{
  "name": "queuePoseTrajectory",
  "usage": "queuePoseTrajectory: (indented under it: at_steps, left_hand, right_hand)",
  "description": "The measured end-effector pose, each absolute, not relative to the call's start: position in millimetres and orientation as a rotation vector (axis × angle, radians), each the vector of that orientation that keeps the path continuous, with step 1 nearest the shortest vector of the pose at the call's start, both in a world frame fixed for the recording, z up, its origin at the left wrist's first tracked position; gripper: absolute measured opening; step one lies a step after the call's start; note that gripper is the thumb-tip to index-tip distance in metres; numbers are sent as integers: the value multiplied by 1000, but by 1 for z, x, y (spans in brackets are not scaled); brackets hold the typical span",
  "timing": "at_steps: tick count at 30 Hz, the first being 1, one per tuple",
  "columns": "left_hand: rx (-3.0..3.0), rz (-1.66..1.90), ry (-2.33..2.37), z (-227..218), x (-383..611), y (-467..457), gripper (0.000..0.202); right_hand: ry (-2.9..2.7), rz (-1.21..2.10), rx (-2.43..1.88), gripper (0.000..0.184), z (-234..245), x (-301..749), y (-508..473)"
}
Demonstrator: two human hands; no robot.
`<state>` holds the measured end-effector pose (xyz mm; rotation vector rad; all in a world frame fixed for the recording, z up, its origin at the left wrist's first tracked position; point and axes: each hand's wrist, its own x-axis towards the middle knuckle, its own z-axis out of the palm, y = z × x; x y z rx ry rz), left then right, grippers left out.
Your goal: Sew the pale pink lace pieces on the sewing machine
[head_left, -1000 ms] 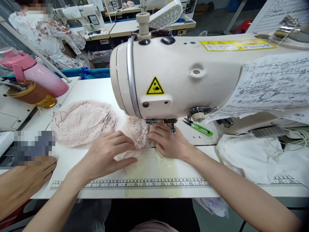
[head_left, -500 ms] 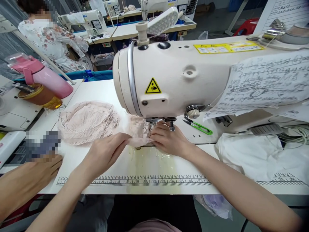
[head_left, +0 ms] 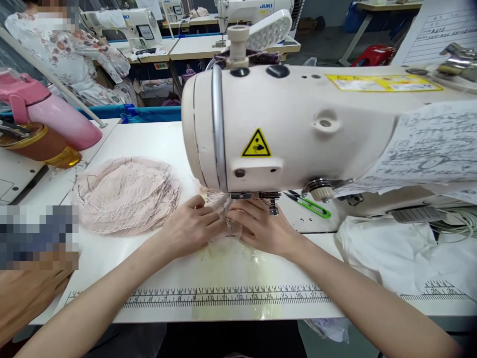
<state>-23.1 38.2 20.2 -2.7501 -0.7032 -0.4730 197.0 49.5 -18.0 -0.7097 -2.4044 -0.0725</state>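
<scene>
A cream sewing machine (head_left: 283, 124) stands over the white table (head_left: 149, 144). Under its presser foot (head_left: 257, 196) lies a small piece of pink lace (head_left: 219, 204). My left hand (head_left: 190, 226) has its fingers curled and pinched on the lace just left of the needle. My right hand (head_left: 261, 226) presses and grips the same lace from the right, directly below the foot. The two hands nearly touch, and most of the lace piece is hidden under them.
A stack of pink lace pieces (head_left: 126, 194) lies left of my hands. Green thread snips (head_left: 311, 206) rest on the machine bed. A pink bottle (head_left: 55, 117) stands far left, white cloth (head_left: 402, 248) at right. Another person (head_left: 70, 49) works behind; someone's arm (head_left: 26, 293) lies lower left.
My left hand slid right and curled up against my right hand at the needle. The lace piece is bunched under both hands and shows far less than before.
</scene>
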Motion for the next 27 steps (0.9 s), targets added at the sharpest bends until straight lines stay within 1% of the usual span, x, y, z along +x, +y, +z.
queuePoseTrajectory:
  at_steps: [2, 7, 12, 19, 24, 27]
  left_hand:
    - [-2737, -513, -728, 19, -23, 38, 26]
    - [-2689, -576, -854, 9, -22, 37, 19]
    - [-2788, -383, -992, -5, -23, 37, 40]
    - [-2854, -308, -1026, -10, -30, 41, 51]
    - [-2901, -316, -1063, -7, -31, 43, 55]
    - [-2913, -322, -1089, -7, -31, 44, 59]
  right_hand:
    - [-2431, -104, -694, 16, -18, 195, 49]
    - [-2489, -108, -705, 24, -16, 194, 47]
    - [-2481, -120, -718, 27, -18, 192, 45]
    - [-2461, -132, -687, 19, -22, 190, 43]
    - [-2454, -186, -686, 21, -24, 188, 43]
    - [-2461, -158, -695, 20, -26, 187, 42]
